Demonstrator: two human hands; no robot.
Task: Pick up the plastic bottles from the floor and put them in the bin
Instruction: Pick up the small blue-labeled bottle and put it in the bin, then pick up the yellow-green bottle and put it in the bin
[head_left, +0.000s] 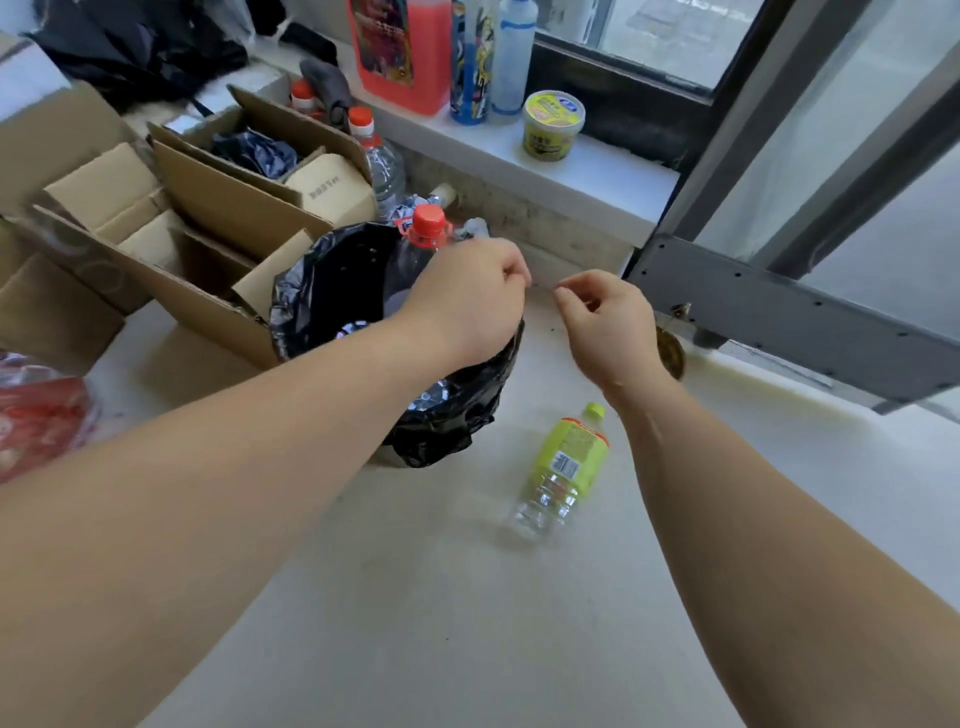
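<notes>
A clear plastic bottle with a yellow-green label and cap (566, 462) lies on the pale floor, just right of the bin. The bin (311, 291) is lined with a black bag. A clear bottle with a red cap (427, 224) stands in it, its neck above the rim, and other bottles glint deeper inside. My left hand (467, 301) hovers over the bin's right rim beside that bottle, fingers curled and pinched with nothing visible in them. My right hand (608, 325) hangs in the air right of the bin, above the green bottle, fingers curled and empty.
Open cardboard boxes (208, 208) crowd the left side behind the bin, with red-capped bottles (379, 161) among them. A window ledge (571, 156) at the back carries jugs, bottles and a yellow tub. A grey door frame (779, 322) juts in at the right. A red bag (36, 410) sits far left.
</notes>
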